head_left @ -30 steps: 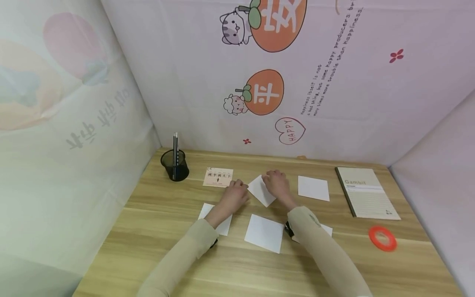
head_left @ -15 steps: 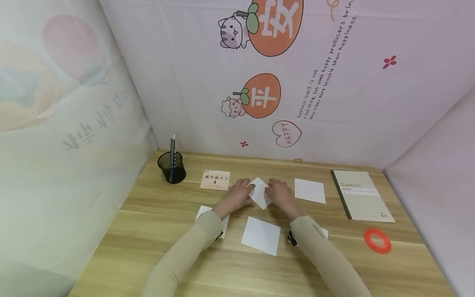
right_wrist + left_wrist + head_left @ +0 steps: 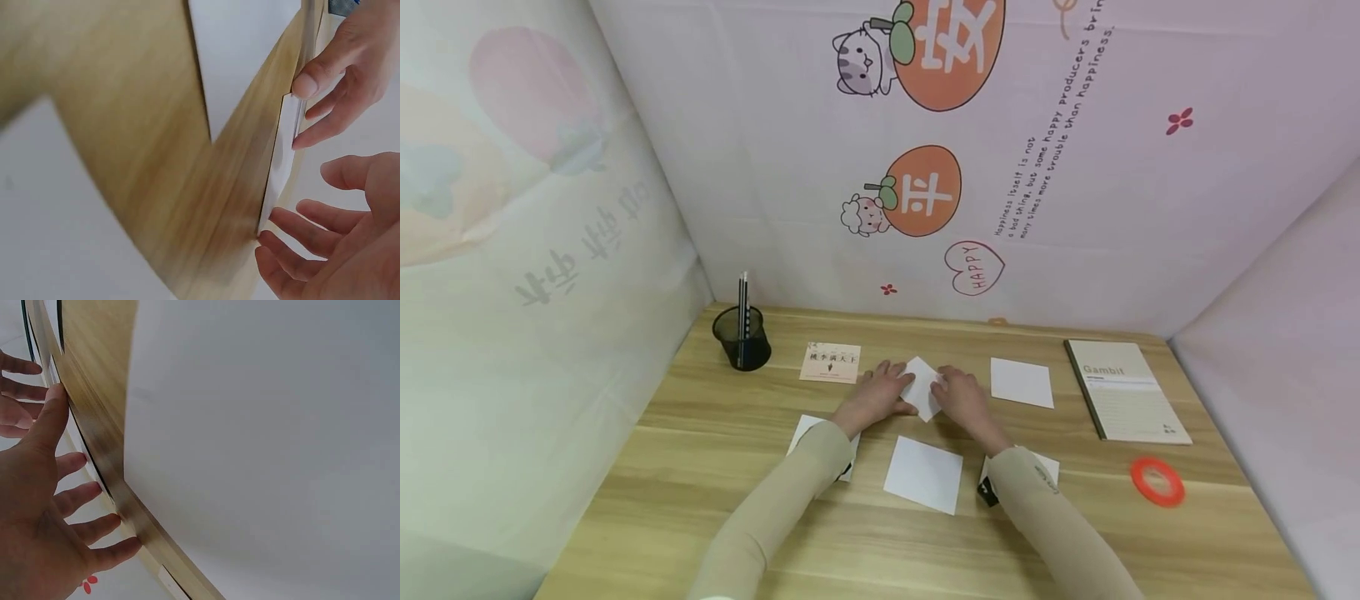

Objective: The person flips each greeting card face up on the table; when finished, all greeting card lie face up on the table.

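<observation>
In the head view, a white square sheet of paper point(image 3: 922, 392) lies turned like a diamond between both hands. My left hand point(image 3: 880, 398) touches its left edge with thumb and fingers extended. At its right edge, my right hand point(image 3: 964, 404) touches the paper with its fingertips. The right wrist view shows this sheet nearly edge-on, with the right hand point(image 3: 344, 244) below it, fingers loosely bent, and the left thumb at its upper corner. Spread, fairly straight fingers of the left hand point(image 3: 50, 500) appear in the left wrist view.
More white sheets lie around: one in front point(image 3: 923, 475), one at right point(image 3: 1022, 383), others partly under the forearms. A printed card point(image 3: 831, 363), a black mesh pen cup point(image 3: 742, 340), a notebook point(image 3: 1127, 392) and a red tape roll point(image 3: 1157, 482) stand farther out.
My left hand has moved right onto the paper's left edge. The right hand has come lower along the right edge. Over the last half second both hands barely shift.
</observation>
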`<state>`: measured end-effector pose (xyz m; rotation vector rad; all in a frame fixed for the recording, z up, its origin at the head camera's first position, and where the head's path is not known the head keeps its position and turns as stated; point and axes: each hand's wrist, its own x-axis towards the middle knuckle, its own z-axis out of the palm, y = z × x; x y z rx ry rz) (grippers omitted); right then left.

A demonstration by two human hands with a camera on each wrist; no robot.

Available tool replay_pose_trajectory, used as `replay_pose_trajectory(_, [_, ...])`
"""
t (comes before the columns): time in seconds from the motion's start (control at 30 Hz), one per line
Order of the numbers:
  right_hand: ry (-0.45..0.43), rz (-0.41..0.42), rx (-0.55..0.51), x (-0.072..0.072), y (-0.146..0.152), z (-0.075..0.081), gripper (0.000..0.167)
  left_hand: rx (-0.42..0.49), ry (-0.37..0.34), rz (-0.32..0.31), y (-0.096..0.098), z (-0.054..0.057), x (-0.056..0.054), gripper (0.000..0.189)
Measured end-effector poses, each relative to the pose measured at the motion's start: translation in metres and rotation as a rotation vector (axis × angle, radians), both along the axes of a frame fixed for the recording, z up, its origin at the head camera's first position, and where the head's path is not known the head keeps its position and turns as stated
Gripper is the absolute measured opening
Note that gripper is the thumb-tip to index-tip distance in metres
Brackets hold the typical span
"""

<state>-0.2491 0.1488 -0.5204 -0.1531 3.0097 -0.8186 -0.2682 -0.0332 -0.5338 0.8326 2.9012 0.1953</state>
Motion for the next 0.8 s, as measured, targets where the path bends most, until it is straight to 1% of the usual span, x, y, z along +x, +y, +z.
replay_pose_trajectory(0.13, [-0.014,-0.020,-0.113,-0.0019,-0.0002,-0.0020,0.041,-0.009,0.012,-0.001,0.0005,0.0000,0.0000,0.075])
replay_pose_trajectory(0.27, [-0.040,-0.054,-0.225,-0.0041,0.0008,-0.0013,0.040,-0.015,0.007,0.000,0.0008,-0.0001,0.0008,0.078])
replay_pose_trajectory(0.37, [-0.042,-0.061,-0.280,-0.0060,0.0028,0.0001,0.038,-0.013,-0.002,0.007,0.0010,-0.0009,0.0007,0.081])
replay_pose_trajectory(0.5, [-0.031,-0.054,-0.319,-0.0079,0.0056,0.0026,0.038,-0.005,-0.026,0.008,0.0005,-0.0015,-0.0004,0.086])
replay_pose_trajectory(0.6, [-0.012,-0.047,-0.335,-0.0085,0.0068,0.0051,0.037,0.005,-0.034,-0.003,-0.0006,-0.0008,-0.0015,0.087])
replay_pose_trajectory(0.73, [0.014,-0.041,-0.353,-0.0090,0.0080,0.0069,0.032,0.026,-0.021,-0.032,-0.0034,0.0013,-0.0025,0.080])
replay_pose_trajectory(0.8, [0.016,-0.026,-0.362,-0.0089,0.0096,0.0065,0.032,0.042,-0.010,-0.052,-0.0047,0.0031,-0.0028,0.075])
